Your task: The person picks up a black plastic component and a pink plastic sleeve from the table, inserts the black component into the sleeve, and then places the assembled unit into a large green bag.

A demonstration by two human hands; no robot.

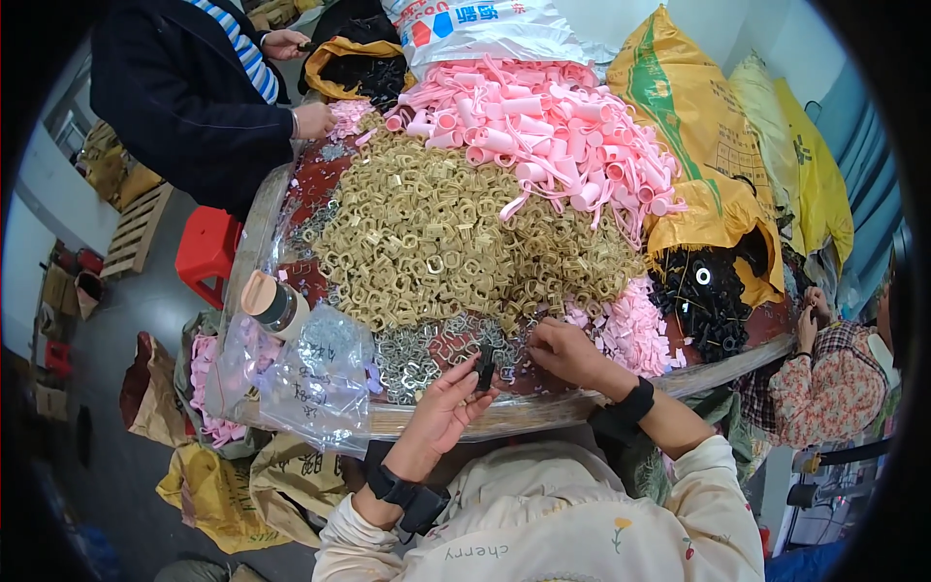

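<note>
My left hand (448, 405) is closed on a small black plastic part (485, 366), held upright between thumb and fingers over the near edge of the table. To its right, my right hand (574, 353) has its fingers pinched together low over the table; what they hold, if anything, is hidden. Small silver metal hooks (405, 357) lie in a loose layer beside my left hand. Just beyond both hands rises a wide heap of tan ring-shaped plastic pieces (417, 238). A pile of small pink pieces (635, 335) sits right of my right hand.
Pink tube-shaped parts with straps (543, 121) are heaped at the back. An orange sack (718, 228) spills black parts (708, 301) at right. A bottle (274, 303) and clear plastic bag (325, 378) stand left. Other people work far left (184, 107) and right (824, 393).
</note>
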